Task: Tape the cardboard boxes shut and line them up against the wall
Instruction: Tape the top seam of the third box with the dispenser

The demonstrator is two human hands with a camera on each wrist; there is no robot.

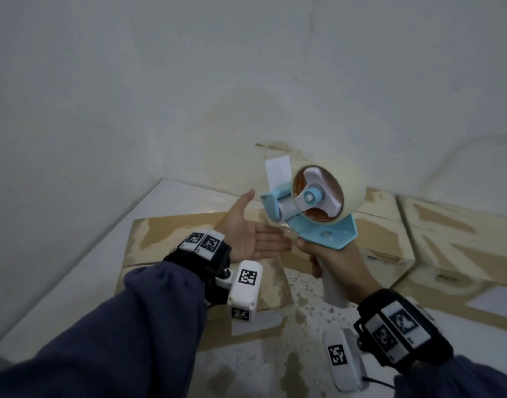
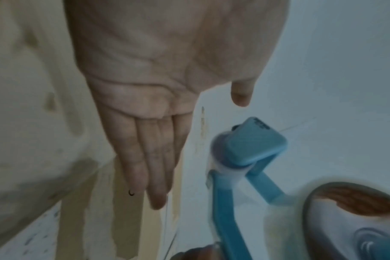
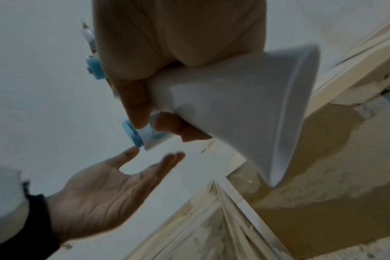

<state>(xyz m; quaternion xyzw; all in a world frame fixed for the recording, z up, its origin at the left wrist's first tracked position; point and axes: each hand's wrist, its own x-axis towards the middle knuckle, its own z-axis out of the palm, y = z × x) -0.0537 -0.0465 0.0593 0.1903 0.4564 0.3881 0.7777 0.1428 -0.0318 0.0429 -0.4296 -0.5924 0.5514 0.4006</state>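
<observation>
My right hand [image 1: 330, 258] grips the white handle [image 3: 236, 98] of a blue tape dispenser [image 1: 318, 208] and holds it up in front of the wall. Its roll of clear tape [image 1: 350, 185] faces me, and a loose tape end [image 1: 278, 170] sticks up from the roller. My left hand [image 1: 252, 237] is flat and palm up just left of the dispenser, with straight fingers [image 2: 151, 158] and nothing in it. Below lie cardboard boxes: one [image 1: 172, 234] under my left hand, one [image 1: 381, 225] behind the dispenser, one [image 1: 462, 248] at the right.
A pale wall [image 1: 189, 81] fills the upper half of the head view, and the boxes stand close to it. The speckled floor [image 1: 304, 311] shows between the boxes. A white surface [image 1: 74, 268] runs along the left.
</observation>
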